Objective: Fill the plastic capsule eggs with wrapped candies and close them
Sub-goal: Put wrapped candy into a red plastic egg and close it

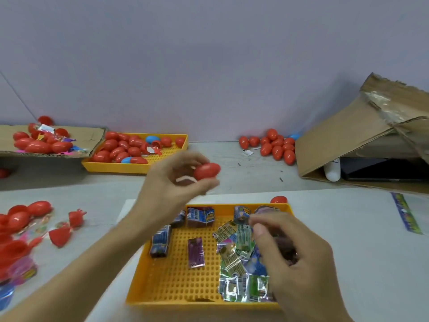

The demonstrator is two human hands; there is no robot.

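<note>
- We hold a closed red plastic capsule egg (206,171) in the fingertips of our left hand (173,182), up in the air past the far edge of the near yellow plastic tray (171,282).
- The egg lies on its side. Its long way runs left to right, and it sticks out to the right of our fingers.
- Our right hand (294,256) is low over the right side of that tray, on top of the pile of shiny wrapped candies (236,252). Its fingers are curled. We think they pinch something dark, but it is too blurry to tell.
- The candies are right under our right hand, so that hand is nearer to them. The egg is up and to the left of it.
- We think this egg is done and goes to the pile of red eggs (276,146) at the far right of the table.
- More eggs sit in the far yellow tray (139,167).
</note>
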